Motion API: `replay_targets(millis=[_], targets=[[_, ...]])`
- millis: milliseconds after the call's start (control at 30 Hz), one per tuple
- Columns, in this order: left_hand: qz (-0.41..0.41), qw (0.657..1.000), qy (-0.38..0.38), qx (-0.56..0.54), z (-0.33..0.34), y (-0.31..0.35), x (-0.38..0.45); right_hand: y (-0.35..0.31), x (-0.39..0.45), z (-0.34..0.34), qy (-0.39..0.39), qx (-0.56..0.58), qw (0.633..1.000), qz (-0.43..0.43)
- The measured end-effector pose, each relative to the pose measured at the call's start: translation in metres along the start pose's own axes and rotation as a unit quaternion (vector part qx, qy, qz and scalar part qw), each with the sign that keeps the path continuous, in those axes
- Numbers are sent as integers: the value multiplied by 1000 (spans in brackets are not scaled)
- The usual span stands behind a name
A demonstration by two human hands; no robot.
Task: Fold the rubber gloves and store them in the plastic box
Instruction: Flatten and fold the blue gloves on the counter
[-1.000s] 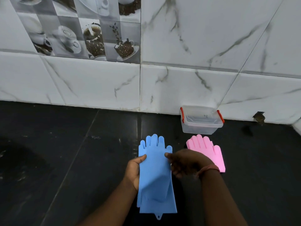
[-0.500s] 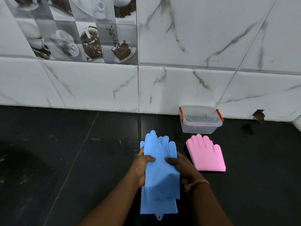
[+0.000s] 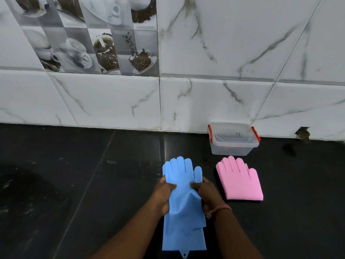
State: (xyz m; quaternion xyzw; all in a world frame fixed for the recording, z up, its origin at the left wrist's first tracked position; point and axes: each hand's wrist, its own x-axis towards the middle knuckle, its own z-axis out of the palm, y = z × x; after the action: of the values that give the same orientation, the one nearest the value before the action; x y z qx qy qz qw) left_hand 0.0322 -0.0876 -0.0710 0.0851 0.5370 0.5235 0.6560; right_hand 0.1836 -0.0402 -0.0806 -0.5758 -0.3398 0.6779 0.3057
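Two blue rubber gloves [image 3: 182,208] lie stacked on the black counter, fingers pointing toward the wall. My left hand [image 3: 164,193] pinches their left edge and my right hand [image 3: 205,193] pinches the right edge, bunching the middle upward. Folded pink gloves [image 3: 239,181] lie flat to the right, apart from my hands. The clear plastic box [image 3: 233,140] with red side latches stands open and empty against the wall, just behind the pink gloves.
The black tiled counter [image 3: 93,184] stretches left and right of the gloves. A white marble-look tiled wall [image 3: 224,71] rises behind the box. A small hole with debris [image 3: 303,134] marks the wall base at far right.
Both hands moved from lightly holding the blue gloves' edges to gripping them at mid-length, pushing the material inward so it buckles. My right hand has come off the pink gloves' side.
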Motion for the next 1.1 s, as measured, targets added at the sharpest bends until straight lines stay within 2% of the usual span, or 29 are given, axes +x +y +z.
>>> replay_targets(millis=[133, 433, 500, 600, 700, 767, 933, 1033, 1100], targets=[[9, 1000, -4, -24, -4, 1, 5, -1, 4, 2, -11, 1, 1000, 0], [6, 998, 43, 38, -5, 6, 7, 3, 6, 8, 14, -32, 999, -16], [26, 994, 70, 82, -3, 6, 5, 1, 4, 8, 22, -47, 998, -23], [78, 968, 117, 208, 0, 13, 3, -14, -7, 11, 52, -119, 991, -29], [68, 958, 105, 258, 1, 21, -15, -33, -27, 9, 59, -229, 971, 24], [49, 958, 96, 268, -4, 19, -25, -41, -41, 5, 31, -265, 962, 60], [-1, 945, 88, 316, -24, -4, -50, -30, -59, -13, -31, -281, 949, 137], [-23, 921, 85, 380, -37, -20, -60, -15, -62, -22, -54, -334, 925, 172], [-22, 907, 80, 414, -43, -28, -63, -8, -63, -24, -62, -321, 925, 192]])
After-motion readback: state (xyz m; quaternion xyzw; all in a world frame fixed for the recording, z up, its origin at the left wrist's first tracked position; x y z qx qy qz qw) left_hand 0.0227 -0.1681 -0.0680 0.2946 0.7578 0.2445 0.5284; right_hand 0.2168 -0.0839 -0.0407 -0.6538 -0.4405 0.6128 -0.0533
